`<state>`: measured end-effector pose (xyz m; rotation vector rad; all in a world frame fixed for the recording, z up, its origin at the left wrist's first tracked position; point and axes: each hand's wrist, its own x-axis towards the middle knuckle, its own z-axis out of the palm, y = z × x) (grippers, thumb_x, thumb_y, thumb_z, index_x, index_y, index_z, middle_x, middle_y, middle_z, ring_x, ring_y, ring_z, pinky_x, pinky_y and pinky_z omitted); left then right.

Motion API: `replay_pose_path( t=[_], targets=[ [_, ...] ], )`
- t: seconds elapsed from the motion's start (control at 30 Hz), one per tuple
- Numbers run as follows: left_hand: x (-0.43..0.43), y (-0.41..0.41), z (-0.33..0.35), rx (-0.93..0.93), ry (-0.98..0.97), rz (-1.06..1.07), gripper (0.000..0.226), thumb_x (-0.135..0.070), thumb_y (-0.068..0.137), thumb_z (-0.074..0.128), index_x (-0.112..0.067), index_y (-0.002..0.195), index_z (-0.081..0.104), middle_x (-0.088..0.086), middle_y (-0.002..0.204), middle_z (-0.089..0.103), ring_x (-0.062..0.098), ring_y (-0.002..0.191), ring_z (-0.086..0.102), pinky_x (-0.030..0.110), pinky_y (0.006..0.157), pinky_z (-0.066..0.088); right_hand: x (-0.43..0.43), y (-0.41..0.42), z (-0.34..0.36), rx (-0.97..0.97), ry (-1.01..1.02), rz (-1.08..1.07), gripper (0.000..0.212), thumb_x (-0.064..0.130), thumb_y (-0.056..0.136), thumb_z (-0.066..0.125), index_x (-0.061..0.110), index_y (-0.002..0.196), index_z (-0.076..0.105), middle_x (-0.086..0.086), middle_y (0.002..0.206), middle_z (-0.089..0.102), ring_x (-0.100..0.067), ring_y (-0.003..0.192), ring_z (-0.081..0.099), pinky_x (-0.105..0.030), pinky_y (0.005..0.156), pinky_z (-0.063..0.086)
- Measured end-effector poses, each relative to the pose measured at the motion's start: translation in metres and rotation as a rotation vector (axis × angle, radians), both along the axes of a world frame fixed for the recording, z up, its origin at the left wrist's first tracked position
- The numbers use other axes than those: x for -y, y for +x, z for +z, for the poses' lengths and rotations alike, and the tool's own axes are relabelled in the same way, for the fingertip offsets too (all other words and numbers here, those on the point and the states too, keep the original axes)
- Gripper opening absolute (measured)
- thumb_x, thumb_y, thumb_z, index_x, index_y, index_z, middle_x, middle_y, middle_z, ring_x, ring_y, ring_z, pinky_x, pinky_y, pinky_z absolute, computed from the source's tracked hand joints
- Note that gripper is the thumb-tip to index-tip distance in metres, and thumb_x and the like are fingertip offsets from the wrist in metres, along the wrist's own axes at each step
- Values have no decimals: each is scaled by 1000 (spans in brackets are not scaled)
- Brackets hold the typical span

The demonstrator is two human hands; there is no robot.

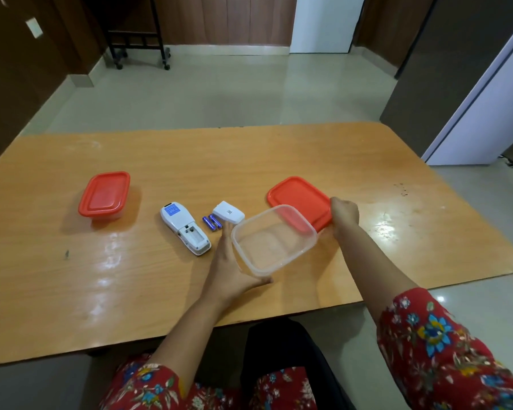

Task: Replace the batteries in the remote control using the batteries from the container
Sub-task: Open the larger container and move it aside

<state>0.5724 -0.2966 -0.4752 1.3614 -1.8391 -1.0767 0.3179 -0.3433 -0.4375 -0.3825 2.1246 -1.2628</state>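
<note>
My right hand (344, 215) hides its fingertips under the red lid (297, 199); my left hand (228, 263) — fingers partly behind the clear container (267, 256).

Wooden table (249, 161): remote (185, 228), batteries (211, 222) (loose)
</note>
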Motion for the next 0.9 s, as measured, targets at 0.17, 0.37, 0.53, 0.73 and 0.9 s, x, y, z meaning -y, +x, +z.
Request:
replay_pose_path(
  t=[0.17,0.37,0.53,0.73,0.9],
  targets=[
    [-8,32,6,7,-215,-15,128,-28,59,88,-31,151,-1,-21,156,5,-13,140,7,7,111,11,-11,27,-2,-609,78,382,48,26,87,51,6,132,50,-15,135,49,-32,123,48,-41,101,41],
    [17,85,1,124,-407,413,60,-9,80,66,-14,136,46,5,130,56,21,121,51,33,102,39,-2,127,21,-1040,-227,780,28,27,87,52,16,109,67,-10,106,65,-32,106,53,-39,88,41],
    [23,98,-17,210,-240,515,53,-7,82,63,-9,132,48,9,131,55,27,121,51,36,102,38,27,189,17,-1090,112,1047,32,37,93,45,16,109,63,-9,112,65,-31,110,54,-33,79,42],
    [25,100,-22,168,-239,547,45,-12,85,61,-12,128,52,2,125,59,21,117,53,31,99,41,45,206,2,-1120,321,1071,26,30,95,43,14,103,61,-7,111,62,-27,100,60,-27,69,35],
    [24,100,-22,139,-240,560,42,-9,84,61,-14,125,54,1,122,60,19,115,54,29,97,40,58,203,-1,-872,362,1028,27,30,85,58,12,103,64,-9,114,63,-28,104,61,-28,72,41]
  ],
)
